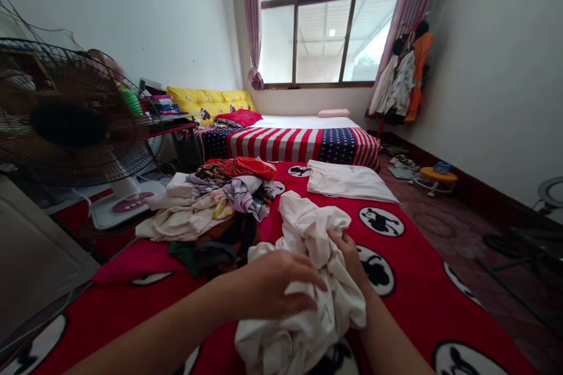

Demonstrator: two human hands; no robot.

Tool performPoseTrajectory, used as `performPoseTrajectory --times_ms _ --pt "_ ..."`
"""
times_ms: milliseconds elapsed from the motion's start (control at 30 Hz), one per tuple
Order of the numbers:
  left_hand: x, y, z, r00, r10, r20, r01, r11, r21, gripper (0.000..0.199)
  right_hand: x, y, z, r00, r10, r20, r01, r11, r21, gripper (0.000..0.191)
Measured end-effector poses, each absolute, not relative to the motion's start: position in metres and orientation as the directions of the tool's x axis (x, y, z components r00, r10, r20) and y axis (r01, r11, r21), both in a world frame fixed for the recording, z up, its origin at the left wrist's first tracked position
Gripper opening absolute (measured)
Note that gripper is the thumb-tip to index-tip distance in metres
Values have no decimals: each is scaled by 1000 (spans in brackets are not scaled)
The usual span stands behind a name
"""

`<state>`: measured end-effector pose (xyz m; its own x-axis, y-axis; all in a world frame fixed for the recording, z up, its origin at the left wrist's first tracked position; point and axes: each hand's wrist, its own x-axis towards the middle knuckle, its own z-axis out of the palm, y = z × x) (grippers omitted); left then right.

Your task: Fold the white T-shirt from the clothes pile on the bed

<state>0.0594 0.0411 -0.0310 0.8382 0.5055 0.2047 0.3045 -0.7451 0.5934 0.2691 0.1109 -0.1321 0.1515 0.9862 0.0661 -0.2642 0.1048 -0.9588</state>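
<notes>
A crumpled white garment (308, 328) lies bunched on the red patterned blanket (413, 258) in front of me. My left hand (284, 284) is over its middle, with thumb and fingers curved and a gap between them that shows white cloth. At the garment's right side, my right hand (349, 252) has its fingers closed on a fold. Farther off to the right, a folded white garment (349, 180) rests flat. To the left sits a heap of mixed clothes (193, 211) in cream, red, plaid and dark cloth.
A fan (74, 123) stands at the left near a cluttered desk (171, 123). Beyond the blanket is a bed (285, 143) with a striped cover. Clothes hang on a rack (404, 76) at the right, above a small yellow stool (437, 174) on the floor.
</notes>
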Motion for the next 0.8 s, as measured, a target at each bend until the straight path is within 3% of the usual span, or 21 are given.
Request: performPoseTrajectory --times_ms 133,233,300,367,467,533,667,733,800 --pt "56 82 -49 453 777 437 466 -625 626 43 262 106 -124 69 998 -2 -369 24 -929 47" --pt "68 102 -74 326 850 413 472 -525 708 67 259 98 -117 -33 999 -23 -422 -35 -906 41" --pt "79 107 -86 334 867 369 419 -487 766 61 260 93 -112 -93 996 -11 -405 -48 -913 37" --pt "86 108 -91 304 886 349 332 -442 833 43 265 90 -110 -140 990 20 -343 -30 -939 37" --pt "79 111 -87 66 947 315 73 -320 945 26 277 92 -111 -185 982 36 -233 -8 -972 46" --pt "61 116 -79 -112 952 284 -72 -293 953 23 286 96 -112 -147 989 21 -233 -14 -972 43" --pt "24 126 -56 -378 870 317 -225 -419 880 27 301 103 -109 81 995 52 -401 81 -913 30" --pt "18 123 -44 -432 829 354 -255 -489 834 28 306 105 -105 181 981 66 -465 144 -873 31" --pt "23 112 -34 -378 822 426 -258 -535 804 24 313 108 -102 310 948 79 -516 237 -823 34"
